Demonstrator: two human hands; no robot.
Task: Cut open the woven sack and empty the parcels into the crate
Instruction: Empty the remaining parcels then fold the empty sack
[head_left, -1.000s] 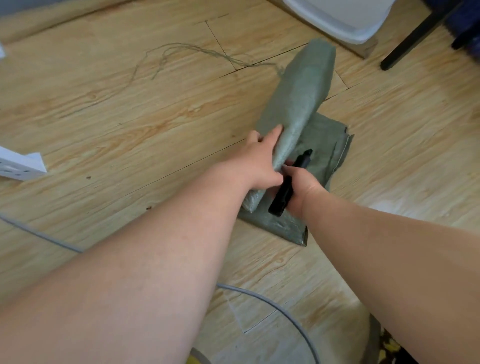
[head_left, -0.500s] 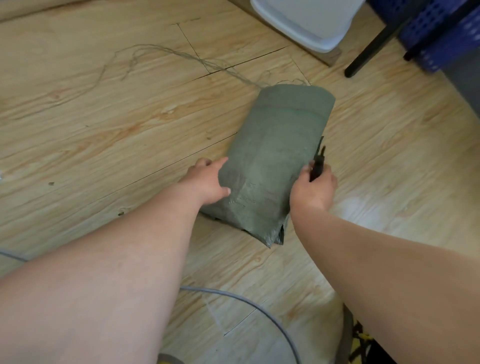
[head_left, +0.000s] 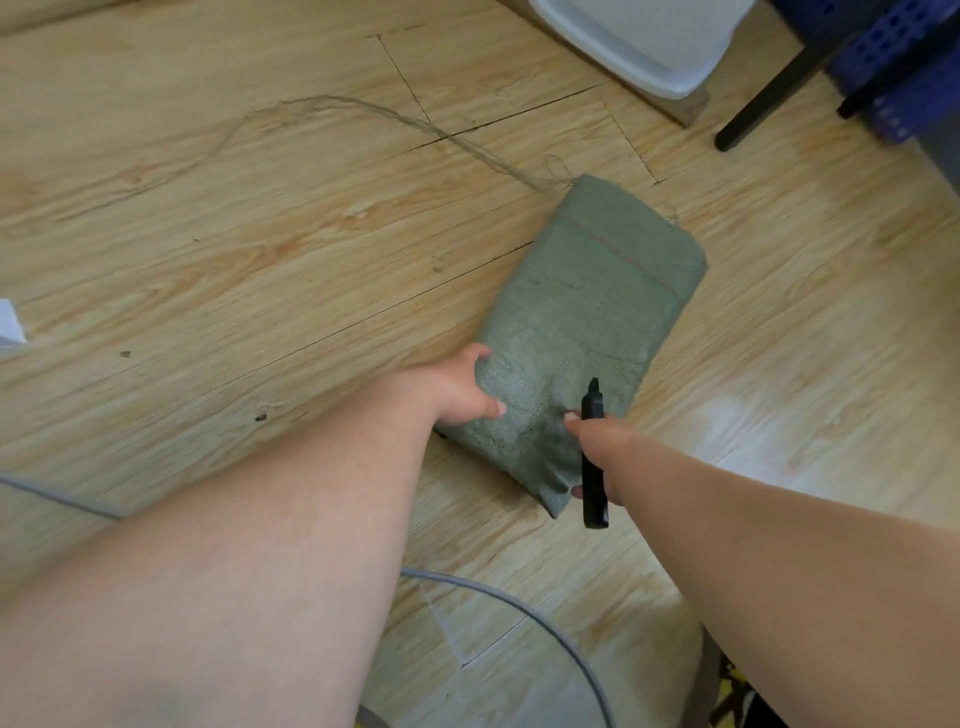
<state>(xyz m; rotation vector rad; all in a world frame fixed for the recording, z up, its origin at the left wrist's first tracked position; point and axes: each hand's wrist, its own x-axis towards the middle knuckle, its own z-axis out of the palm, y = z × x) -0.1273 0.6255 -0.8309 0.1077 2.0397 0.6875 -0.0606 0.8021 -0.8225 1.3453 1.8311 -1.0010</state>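
Sack: flat, folded, on floor. Left hand grips its near-left edge; right hand, at its near-right corner, clamps black cutter. Step: apparently tidying emptied sack. Next: set cutter aside.

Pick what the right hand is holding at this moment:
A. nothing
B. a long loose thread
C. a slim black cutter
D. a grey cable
C: the right hand grips a slim black cutter at the near corner of the folded grey-green woven sack, which lies on the wooden floor.
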